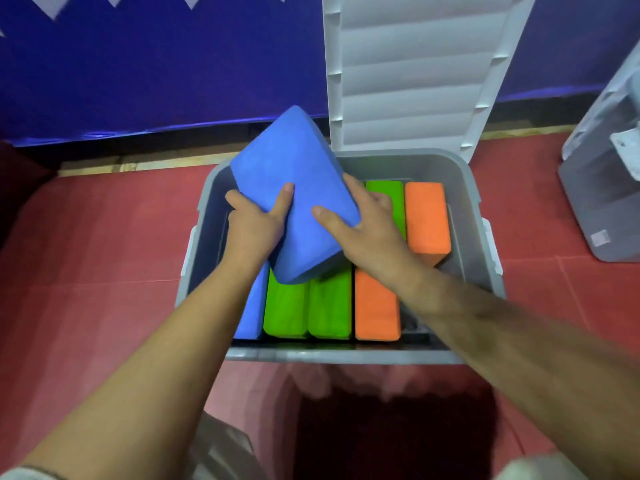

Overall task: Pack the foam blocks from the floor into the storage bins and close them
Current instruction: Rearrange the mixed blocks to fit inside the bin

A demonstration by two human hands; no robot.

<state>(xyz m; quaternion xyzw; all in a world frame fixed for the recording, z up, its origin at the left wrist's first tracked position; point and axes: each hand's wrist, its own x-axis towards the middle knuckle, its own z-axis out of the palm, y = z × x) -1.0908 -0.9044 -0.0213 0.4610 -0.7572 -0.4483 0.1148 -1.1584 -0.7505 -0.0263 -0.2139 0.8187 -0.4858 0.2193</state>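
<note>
The left hand (254,226) grips the blue block (294,181) by its left long edge, thumb laid on the top face and fingers curled round the side. The right hand (360,233) grips the opposite edge in the same way, thumb on top and fingers wrapped over the right side. Held between them, the blue block is tilted: its far end is raised above the far left corner of the bin (346,356), and its near end is low, over the blocks along the near wall. That near row stands on edge, side by side. From the near left corner come the low blue block (251,306), partly hidden by the left forearm, then the first green block (285,308), the second green block (330,308) and the near orange block (375,306). Behind them, toward the far right corner, are the far green block (386,199), partly behind the right hand, and the far orange block (427,216) just beside it. The lid (408,71) stands open and upright at the bin's far edge. The bin sits on a red floor (104,254) before a blue wall (156,81). Another bin (602,202) stands well apart to the right, cut off by the picture's edge.
</note>
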